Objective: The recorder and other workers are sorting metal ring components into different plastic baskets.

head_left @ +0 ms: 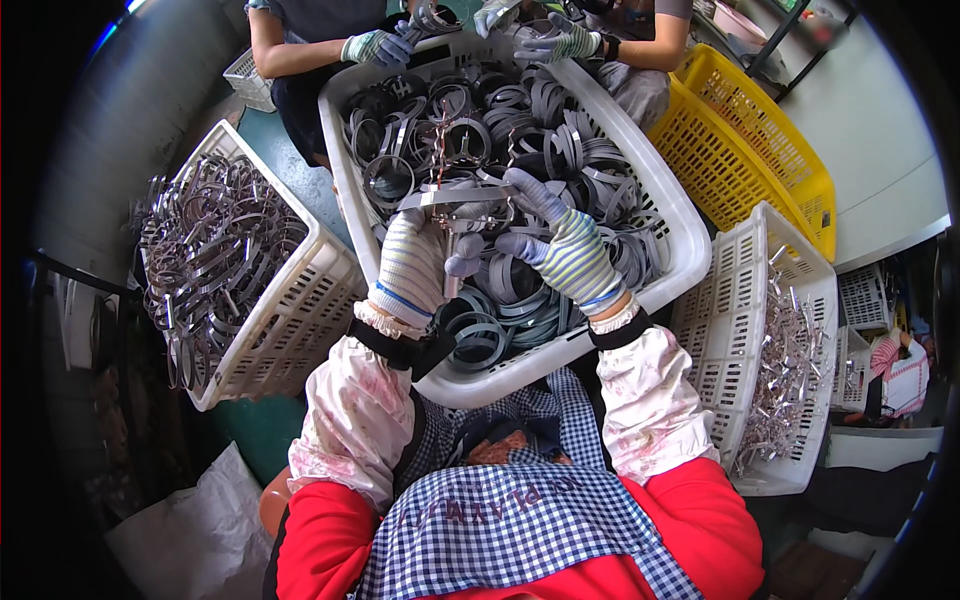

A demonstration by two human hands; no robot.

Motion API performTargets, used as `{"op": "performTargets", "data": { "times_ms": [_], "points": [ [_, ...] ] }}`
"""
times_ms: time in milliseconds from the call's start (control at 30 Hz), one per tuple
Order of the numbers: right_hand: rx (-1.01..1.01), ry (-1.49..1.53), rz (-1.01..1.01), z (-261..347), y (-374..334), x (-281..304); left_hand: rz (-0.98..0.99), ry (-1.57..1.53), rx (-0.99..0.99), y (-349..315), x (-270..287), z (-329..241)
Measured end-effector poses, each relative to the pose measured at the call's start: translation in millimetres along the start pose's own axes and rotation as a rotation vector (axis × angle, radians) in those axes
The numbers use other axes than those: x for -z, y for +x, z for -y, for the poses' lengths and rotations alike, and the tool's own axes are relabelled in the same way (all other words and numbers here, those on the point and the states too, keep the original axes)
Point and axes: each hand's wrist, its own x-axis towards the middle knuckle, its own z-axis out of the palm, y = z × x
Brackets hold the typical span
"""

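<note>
My left hand (pixel 412 262), in a striped knit glove, is closed around a bright metal band clamp (pixel 460 196) above the large white basket. A shiny tubular fitting (pixel 453 262) hangs below the band beside my left fingers. My right hand (pixel 578 255), gloved alike, has its index finger and thumb apart at the clamp's right end. The index fingertip appears to touch the band. Thin reddish, twisted-looking pieces (pixel 438 150) rise above the clamp; I cannot make out what they are. Beneath both hands lie many loose grey metal rings (pixel 480 335).
The large white basket (pixel 690 235) stands before me. A white crate (pixel 290 300) of shiny bands is left; another white crate (pixel 712 350) with small metal parts is right. Yellow crates (pixel 740 150) stand behind it. Across are two people's gloved hands (pixel 378 47), (pixel 565 42).
</note>
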Motion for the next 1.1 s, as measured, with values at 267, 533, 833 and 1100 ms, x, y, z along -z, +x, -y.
{"op": "performTargets", "data": {
  "times_ms": [267,533,833,1100],
  "points": [
    [-0.006,-0.131,-0.113,-4,1,-10,0.016,-0.058,0.012,1,12,8],
    [-0.447,-0.129,-0.078,-46,14,-2,-0.19,0.025,-0.204,0,2,-8],
    [-0.77,-1.075,0.769,-94,4,-35,-0.021,0.099,-0.301,-13,-1,-24],
    [-0.869,-1.046,0.682,-87,15,-38,-0.062,0.001,-0.359,-5,5,-24]
  ]
}}
